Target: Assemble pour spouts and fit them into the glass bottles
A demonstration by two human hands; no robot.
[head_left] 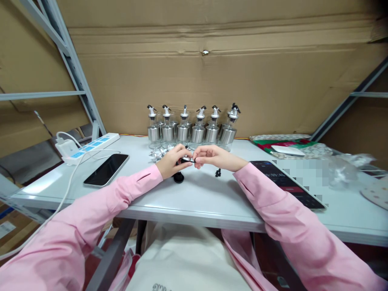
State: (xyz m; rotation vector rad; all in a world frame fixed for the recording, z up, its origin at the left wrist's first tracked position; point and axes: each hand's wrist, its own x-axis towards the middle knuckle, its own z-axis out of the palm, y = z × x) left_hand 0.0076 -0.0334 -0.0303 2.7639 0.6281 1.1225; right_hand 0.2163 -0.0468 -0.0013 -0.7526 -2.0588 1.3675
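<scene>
My left hand point(173, 161) and my right hand point(214, 157) meet above the middle of the table. The left fingers are closed on a small white-and-black pourer spout point(188, 160), partly hidden by them. My right thumb and forefinger pinch its black end. Just below the left hand lie round black stoppers point(178, 177). Several loose white pourer spouts point(158, 154) rest behind the left hand, and a few tiny black pieces point(218, 173) lie below the right. Beyond stand several glass-and-steel oil bottles point(183, 132), the front ones topped with spouts.
On the left are a phone point(106, 169), a power strip point(96, 146) and a white cable. A tablet point(285, 182) lies beside my right forearm. Farther right are a patterned cloth point(315, 151) and a clear plastic bag point(342, 171). Cardboard point(227, 76) walls the back.
</scene>
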